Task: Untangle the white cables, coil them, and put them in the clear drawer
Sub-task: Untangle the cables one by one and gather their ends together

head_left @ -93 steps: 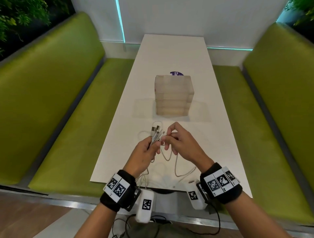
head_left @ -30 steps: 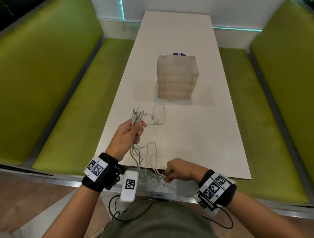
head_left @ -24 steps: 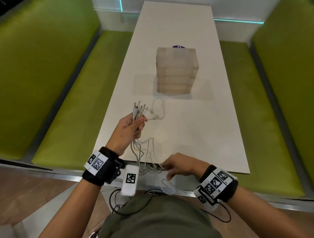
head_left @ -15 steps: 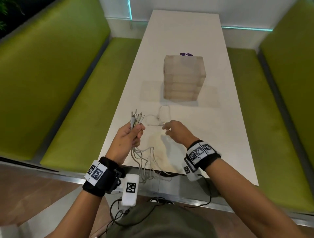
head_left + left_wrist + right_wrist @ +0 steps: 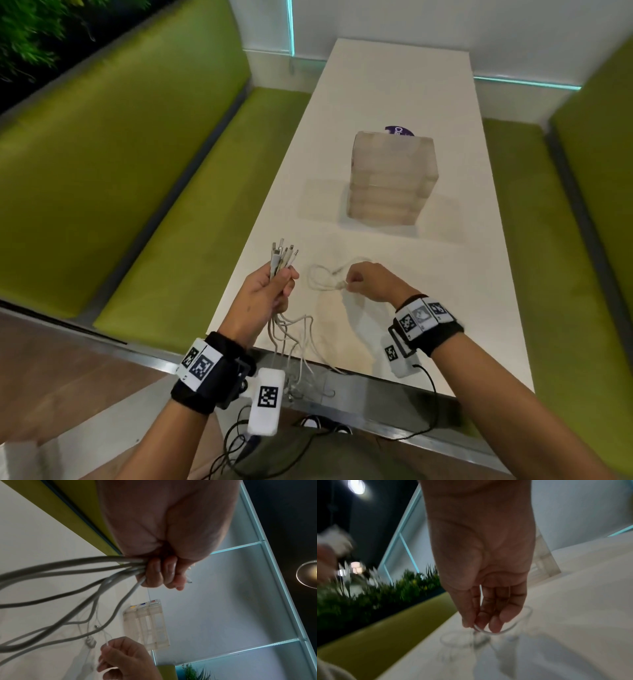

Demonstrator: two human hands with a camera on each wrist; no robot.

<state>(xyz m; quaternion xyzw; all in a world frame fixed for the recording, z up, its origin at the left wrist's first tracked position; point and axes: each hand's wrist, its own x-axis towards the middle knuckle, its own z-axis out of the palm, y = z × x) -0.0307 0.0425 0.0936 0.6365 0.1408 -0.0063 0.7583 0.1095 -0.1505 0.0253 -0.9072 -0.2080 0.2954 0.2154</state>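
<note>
My left hand [image 5: 270, 291] grips a bundle of white cables [image 5: 282, 262] near their plug ends, which stick up above the fist; the rest of the bundle [image 5: 72, 582] hangs down over the table's near edge. My right hand [image 5: 363, 279] pinches one looped white cable [image 5: 322, 279] that lies on the table just right of the left hand. That loop [image 5: 505, 627] shows between thumb and fingers in the blurred right wrist view. The clear drawer unit [image 5: 394, 178] stands further up the white table [image 5: 462, 274], all its drawers pushed in.
Green benches [image 5: 120, 164] run along both sides of the narrow table. A purple sticker [image 5: 397, 130] peeks out behind the drawer unit. Black wires [image 5: 421, 428] from the wrist devices hang below the table's near edge.
My right hand rose from the cable ends at the table's near edge to the loop beside my left hand and took hold of it. My left hand kept its grip.
</note>
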